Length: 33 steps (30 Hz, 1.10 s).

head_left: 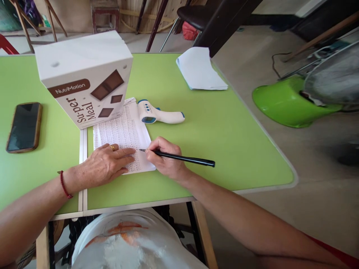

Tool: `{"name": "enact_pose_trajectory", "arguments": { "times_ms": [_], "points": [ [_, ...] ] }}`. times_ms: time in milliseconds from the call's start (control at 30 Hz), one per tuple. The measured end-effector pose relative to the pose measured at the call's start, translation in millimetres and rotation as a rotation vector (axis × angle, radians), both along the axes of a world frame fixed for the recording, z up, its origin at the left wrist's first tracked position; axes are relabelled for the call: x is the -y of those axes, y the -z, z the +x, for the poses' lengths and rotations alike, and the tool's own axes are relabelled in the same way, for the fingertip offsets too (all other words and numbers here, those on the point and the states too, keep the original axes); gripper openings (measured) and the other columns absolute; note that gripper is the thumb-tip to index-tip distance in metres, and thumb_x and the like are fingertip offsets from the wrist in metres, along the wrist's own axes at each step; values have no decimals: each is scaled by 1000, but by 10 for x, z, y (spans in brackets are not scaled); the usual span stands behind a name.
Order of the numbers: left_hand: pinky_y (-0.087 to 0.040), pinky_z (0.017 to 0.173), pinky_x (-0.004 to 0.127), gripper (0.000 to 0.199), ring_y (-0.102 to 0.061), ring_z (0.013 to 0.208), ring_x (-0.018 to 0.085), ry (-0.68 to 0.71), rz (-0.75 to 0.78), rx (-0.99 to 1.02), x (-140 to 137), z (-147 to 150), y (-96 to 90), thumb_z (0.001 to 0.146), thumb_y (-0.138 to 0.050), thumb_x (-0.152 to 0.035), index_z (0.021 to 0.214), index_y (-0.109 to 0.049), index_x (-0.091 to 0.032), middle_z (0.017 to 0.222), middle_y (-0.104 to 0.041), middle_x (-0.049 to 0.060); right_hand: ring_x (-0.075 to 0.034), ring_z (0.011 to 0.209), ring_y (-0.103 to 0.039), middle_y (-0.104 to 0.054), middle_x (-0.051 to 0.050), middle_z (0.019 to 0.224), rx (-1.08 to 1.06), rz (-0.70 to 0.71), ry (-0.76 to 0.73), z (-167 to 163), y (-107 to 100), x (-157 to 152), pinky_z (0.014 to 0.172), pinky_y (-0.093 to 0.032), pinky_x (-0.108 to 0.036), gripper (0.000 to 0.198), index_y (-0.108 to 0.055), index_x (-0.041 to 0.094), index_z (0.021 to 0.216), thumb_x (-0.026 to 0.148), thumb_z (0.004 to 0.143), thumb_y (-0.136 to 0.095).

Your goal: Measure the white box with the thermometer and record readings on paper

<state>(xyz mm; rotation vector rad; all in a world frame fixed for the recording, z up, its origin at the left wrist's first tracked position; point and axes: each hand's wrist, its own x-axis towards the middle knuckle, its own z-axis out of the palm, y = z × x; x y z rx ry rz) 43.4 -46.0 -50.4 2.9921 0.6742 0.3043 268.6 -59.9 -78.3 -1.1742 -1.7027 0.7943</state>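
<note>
Our pale shirt (140,243) with its orange pattern filled the bottom of the frame, nearest the camera. We had the black pen (187,158) at the frame's centre, its barrel pinched between the thumb and fingers of our right hand (169,166). Its long axis ran nearly level, dipping slightly toward the right, with the nib pointing left over the densely written sheet (120,125); whether it touched, we could not tell. Our left hand (101,164) lay flat on the sheet's lower left, fingers extended and gripping nothing, their tips just left of the nib. At the sheet's upper right edge lay a white infrared thermometer (164,116), handle toward the right. On the same green table (224,130), a NutriMotion box (84,67) stood at upper left, a smartphone (24,127) lay at far left, and papers (199,73) rested right of upper centre.
</note>
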Motion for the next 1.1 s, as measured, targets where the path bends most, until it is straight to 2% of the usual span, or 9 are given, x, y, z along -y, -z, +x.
{"name": "enact_pose_trajectory", "arguments": {
  "times_ms": [267,633,833,1100],
  "points": [
    [-50,75,36,23,-61,86,20,7,-7,13,-8,-6,-8,97,-50,-25,115,-61,-17,132,-58,4,-11,43,-44,-49,6,48,23,21,108,7,21,-2,43,-38,-23,15,-46,23,64,23,74,-57],
    [-50,75,35,23,-60,84,19,8,8,15,-5,-7,0,97,-49,-26,115,-62,-17,132,-58,5,-9,42,-40,-47,6,49,3,-28,58,-7,24,-3,40,-32,-21,17,-46,23,63,26,75,-58],
    [-50,75,36,24,-60,85,21,8,-2,18,-11,-6,1,97,-50,-26,116,-61,-17,132,-58,4,-9,42,-41,-47,6,48,9,8,96,-10,12,-2,41,-35,-22,15,-45,23,62,22,73,-56],
    [-50,76,36,24,-60,85,20,4,1,8,-7,-7,-13,97,-49,-26,115,-62,-17,132,-58,6,-10,42,-41,-46,6,49,13,6,64,-4,11,-7,41,-33,-22,19,-45,23,63,26,76,-58]
  ]
}}
